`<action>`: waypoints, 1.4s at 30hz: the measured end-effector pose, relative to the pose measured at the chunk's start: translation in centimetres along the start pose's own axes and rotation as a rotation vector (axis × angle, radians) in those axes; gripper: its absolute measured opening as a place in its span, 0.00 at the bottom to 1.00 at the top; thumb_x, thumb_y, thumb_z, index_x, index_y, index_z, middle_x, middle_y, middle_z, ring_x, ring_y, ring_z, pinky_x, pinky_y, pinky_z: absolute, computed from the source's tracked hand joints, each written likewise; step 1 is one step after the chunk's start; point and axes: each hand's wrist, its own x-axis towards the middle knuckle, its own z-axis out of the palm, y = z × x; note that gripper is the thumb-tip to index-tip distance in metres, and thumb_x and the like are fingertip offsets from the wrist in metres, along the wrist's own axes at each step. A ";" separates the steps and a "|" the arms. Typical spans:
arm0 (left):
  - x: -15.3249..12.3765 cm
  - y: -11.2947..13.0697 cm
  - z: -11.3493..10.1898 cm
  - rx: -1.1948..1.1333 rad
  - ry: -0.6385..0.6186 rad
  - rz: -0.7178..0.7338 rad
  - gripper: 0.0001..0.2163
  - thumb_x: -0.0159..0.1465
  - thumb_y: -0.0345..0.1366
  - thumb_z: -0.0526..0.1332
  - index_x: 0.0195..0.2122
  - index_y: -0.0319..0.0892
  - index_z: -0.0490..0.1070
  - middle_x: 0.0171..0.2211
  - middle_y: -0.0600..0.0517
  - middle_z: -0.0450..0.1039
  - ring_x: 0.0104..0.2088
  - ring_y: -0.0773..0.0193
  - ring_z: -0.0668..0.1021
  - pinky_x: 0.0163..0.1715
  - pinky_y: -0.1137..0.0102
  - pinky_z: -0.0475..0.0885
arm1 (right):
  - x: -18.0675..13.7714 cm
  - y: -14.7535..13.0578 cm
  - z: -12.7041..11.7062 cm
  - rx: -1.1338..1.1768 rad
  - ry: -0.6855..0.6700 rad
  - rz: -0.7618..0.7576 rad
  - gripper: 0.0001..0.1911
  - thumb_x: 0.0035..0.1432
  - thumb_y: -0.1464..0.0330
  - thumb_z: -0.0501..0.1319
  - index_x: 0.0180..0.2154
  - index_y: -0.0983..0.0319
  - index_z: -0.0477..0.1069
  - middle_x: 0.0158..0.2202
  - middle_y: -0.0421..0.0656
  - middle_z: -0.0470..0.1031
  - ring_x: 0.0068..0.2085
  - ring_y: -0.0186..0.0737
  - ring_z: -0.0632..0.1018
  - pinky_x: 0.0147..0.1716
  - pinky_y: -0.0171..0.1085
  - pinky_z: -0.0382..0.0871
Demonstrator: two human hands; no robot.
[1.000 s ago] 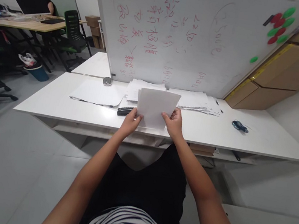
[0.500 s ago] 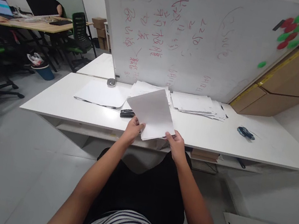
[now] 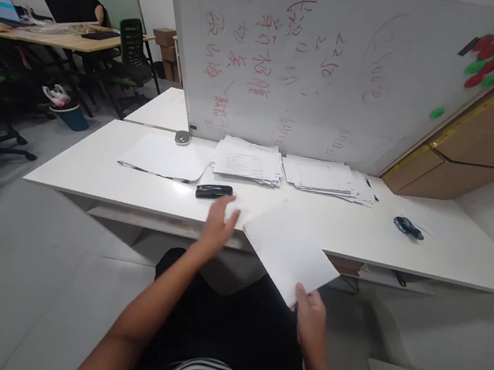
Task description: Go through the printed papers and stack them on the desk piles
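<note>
My right hand (image 3: 310,319) pinches the near corner of a few white sheets of paper (image 3: 289,248), held tilted over the front edge of the white table (image 3: 97,176). My left hand (image 3: 218,226) has its fingers stretched out and holds nothing; it hovers at the table's front edge, just short of a black stapler (image 3: 213,191). Two stacks of paper lie at the back of the table, one in the middle (image 3: 247,160) and one to its right (image 3: 326,177).
A single large sheet (image 3: 164,156) lies at the left with a small grey object (image 3: 182,137) behind it. A dark blue tool (image 3: 407,227) lies at the right. A whiteboard (image 3: 325,59) stands behind the table. A person sits at a far-left desk (image 3: 58,37).
My left hand has let go of the sheets and opened towards the stapler. My right hand has pulled the sheets down and to the right, off the table's edge.
</note>
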 end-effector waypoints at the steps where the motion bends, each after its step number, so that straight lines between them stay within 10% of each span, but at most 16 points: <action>1: 1.9 -1.1 -1.2 0.170 0.018 0.060 0.19 0.67 0.43 0.55 0.57 0.42 0.62 0.56 0.40 0.67 0.60 0.50 0.66 0.60 0.53 0.60 | -0.2 0.2 -1.0 0.029 0.021 0.035 0.22 0.47 0.50 0.68 0.33 0.62 0.71 0.21 0.35 0.68 0.21 0.31 0.64 0.19 0.32 0.57; 5: 7.7 -5.7 -4.0 0.644 -0.181 0.062 0.22 0.63 0.48 0.59 0.53 0.40 0.66 0.51 0.39 0.70 0.57 0.42 0.67 0.55 0.52 0.62 | -1.1 -0.6 -3.0 0.184 0.041 0.138 0.23 0.42 0.53 0.72 0.34 0.62 0.73 0.22 0.36 0.69 0.20 0.28 0.60 0.16 0.30 0.52; 10: 8.4 -8.3 -4.0 0.706 -0.309 0.105 0.19 0.66 0.51 0.54 0.45 0.40 0.70 0.40 0.40 0.72 0.42 0.48 0.73 0.42 0.59 0.66 | -1.0 -3.2 -1.2 0.288 -0.053 0.179 0.19 0.42 0.57 0.72 0.35 0.61 0.75 0.26 0.39 0.72 0.21 0.30 0.63 0.15 0.31 0.51; 29: 8.1 -7.3 -5.6 0.371 -0.484 0.110 0.17 0.63 0.50 0.57 0.43 0.43 0.71 0.40 0.45 0.71 0.41 0.53 0.71 0.41 0.62 0.65 | 3.3 -5.7 7.7 0.217 -0.388 0.152 0.24 0.41 0.53 0.71 0.35 0.63 0.73 0.23 0.39 0.72 0.21 0.31 0.64 0.19 0.32 0.53; 36: 9.2 -5.9 -6.2 0.301 -0.567 -0.005 0.20 0.66 0.53 0.48 0.38 0.47 0.73 0.43 0.49 0.75 0.46 0.54 0.73 0.58 0.54 0.56 | 2.5 -6.5 8.4 0.195 -0.472 0.134 0.22 0.44 0.52 0.70 0.33 0.62 0.72 0.22 0.37 0.70 0.20 0.29 0.61 0.19 0.32 0.51; 42: 11.8 -4.3 -2.7 0.293 -0.327 -0.039 0.17 0.65 0.53 0.52 0.41 0.47 0.72 0.49 0.46 0.74 0.54 0.46 0.70 0.63 0.43 0.40 | 1.7 -6.0 8.0 0.125 -0.530 0.069 0.22 0.47 0.52 0.68 0.34 0.63 0.72 0.22 0.35 0.67 0.19 0.26 0.56 0.19 0.32 0.45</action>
